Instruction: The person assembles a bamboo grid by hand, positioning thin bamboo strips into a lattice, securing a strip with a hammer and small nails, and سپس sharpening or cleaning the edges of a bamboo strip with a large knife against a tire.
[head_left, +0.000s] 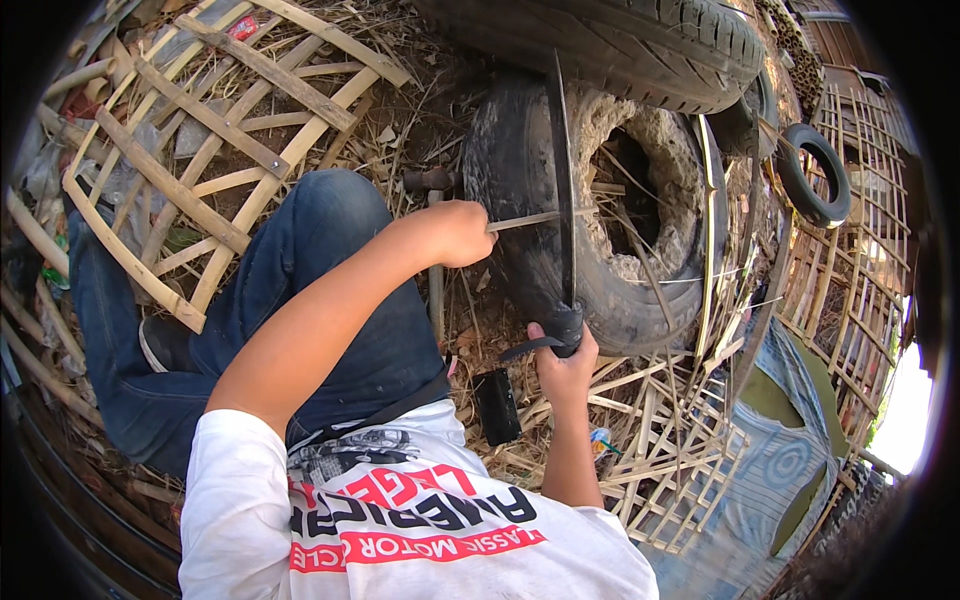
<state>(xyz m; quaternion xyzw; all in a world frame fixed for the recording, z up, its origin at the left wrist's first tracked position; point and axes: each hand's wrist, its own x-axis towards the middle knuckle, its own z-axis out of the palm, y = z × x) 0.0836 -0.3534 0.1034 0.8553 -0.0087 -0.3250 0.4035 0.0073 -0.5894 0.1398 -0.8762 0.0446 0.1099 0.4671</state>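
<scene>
The nearest thing to a container is the worn black tyre (505, 150) in front of the person: its round opening, lined with a rough, pale crust, holds loose straw and a few thin slivers. Another tyre (640, 55) leans across its far side, and a smaller tyre (815, 175) sits off to the right.

The left hand (460, 232) is closed in a fist around the near end of a slim bamboo strip (525, 221), which reaches out over the tyre and passes behind the blade of a long machete (563, 180), its tip showing just beyond. The right hand (566, 370) is wrapped around the machete's dark handle, the blade pointing away from the body; whether the edge bites into the strip I cannot tell.

A hammer (436, 260) rests beside the bent knee, and a black boxy object (497, 407) is near the waist — its contents cannot be seen. Woven bamboo lattice (250, 95) spreads at the left, with more slatted work (660, 450) at the lower right.

Lettering on the white shirt (420, 520) appears upside down, in black and red, with white letters on a red band; a small red wrapper (242, 28) lies by the lattice, its marks too tiny to read.
</scene>
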